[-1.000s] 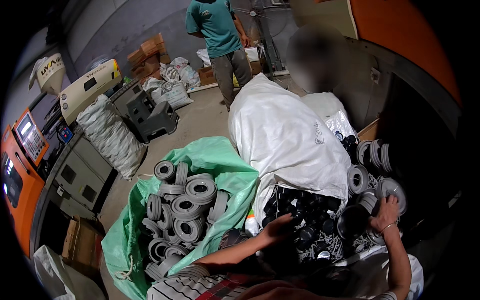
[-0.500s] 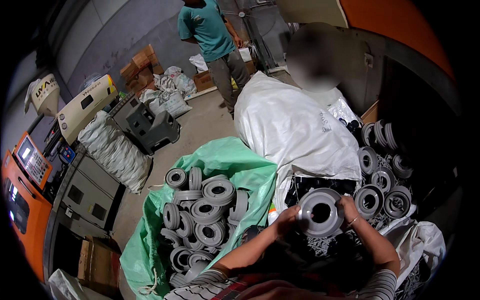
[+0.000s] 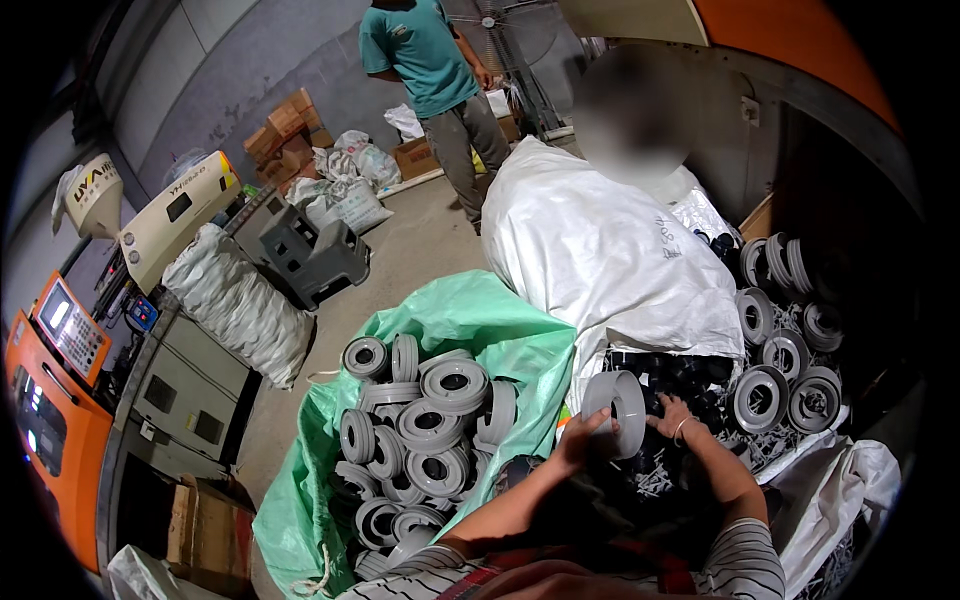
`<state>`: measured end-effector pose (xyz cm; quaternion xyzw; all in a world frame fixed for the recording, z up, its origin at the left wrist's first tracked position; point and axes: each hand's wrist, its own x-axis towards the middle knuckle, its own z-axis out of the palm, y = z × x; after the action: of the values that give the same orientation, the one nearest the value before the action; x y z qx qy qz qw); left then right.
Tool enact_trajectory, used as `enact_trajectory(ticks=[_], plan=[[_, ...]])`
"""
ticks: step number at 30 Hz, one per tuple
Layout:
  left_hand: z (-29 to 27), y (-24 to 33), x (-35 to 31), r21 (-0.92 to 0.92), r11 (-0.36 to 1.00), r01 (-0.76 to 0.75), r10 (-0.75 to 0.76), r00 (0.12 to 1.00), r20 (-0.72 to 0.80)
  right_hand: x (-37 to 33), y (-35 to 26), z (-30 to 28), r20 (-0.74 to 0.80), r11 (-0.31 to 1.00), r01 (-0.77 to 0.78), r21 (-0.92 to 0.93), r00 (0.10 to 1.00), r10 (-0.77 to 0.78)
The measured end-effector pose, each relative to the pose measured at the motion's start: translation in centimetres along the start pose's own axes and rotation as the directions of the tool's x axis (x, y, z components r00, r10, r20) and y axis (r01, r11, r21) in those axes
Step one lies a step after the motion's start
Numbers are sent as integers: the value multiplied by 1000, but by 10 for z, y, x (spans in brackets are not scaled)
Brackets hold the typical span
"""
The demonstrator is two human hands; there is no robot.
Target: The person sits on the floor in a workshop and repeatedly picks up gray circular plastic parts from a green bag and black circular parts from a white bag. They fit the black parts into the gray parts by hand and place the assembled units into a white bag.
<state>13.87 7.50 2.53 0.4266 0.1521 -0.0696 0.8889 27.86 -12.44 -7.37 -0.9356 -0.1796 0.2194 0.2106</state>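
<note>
My left hand (image 3: 580, 440) grips the lower left rim of a grey plastic ring (image 3: 603, 392), which is tilted on edge with its wide hole facing right. To its right, my right hand (image 3: 676, 418) is off the ring, its fingers spread and reaching down over dark parts. These black plastic pieces (image 3: 690, 370) fill the mouth of a large white woven sack (image 3: 640, 250); whether my fingertips touch them I cannot tell. At my left a green sack (image 3: 460, 305) stands wide, holding many similar grey rings (image 3: 430, 425).
More grey rings (image 3: 760, 398) lie on thin grey scraps (image 3: 655, 482) at the right. A crumpled white sack (image 3: 860, 480) is at the lower right. Beyond are a grey step stool (image 3: 325, 262), a person in a teal shirt (image 3: 425, 60), and an orange machine (image 3: 65, 430) at far left.
My right hand has let go of the ring and moved slightly left with its fingers spread. The ring, still in my left hand, has turned from facing up to standing on edge.
</note>
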Motion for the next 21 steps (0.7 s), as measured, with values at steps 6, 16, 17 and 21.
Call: enact_trajectory(ticks=[6, 16, 17, 21], plan=[[-13, -6, 13, 185, 982, -32, 25, 999, 42, 8, -16, 18, -55, 985, -97, 145, 993, 106], [7, -3, 4, 333, 939, -81, 93, 995, -19, 1, -20, -10, 69, 999, -42, -32, 997, 45], [8, -3, 3, 338, 936, -98, 110, 994, -17, -1, -19, -13, 82, 999, -36, -24, 996, 38], [9, -4, 1, 379, 914, -143, 161, 987, -14, -24, -16, -37, 4, 994, -6, 110, 1000, 5]])
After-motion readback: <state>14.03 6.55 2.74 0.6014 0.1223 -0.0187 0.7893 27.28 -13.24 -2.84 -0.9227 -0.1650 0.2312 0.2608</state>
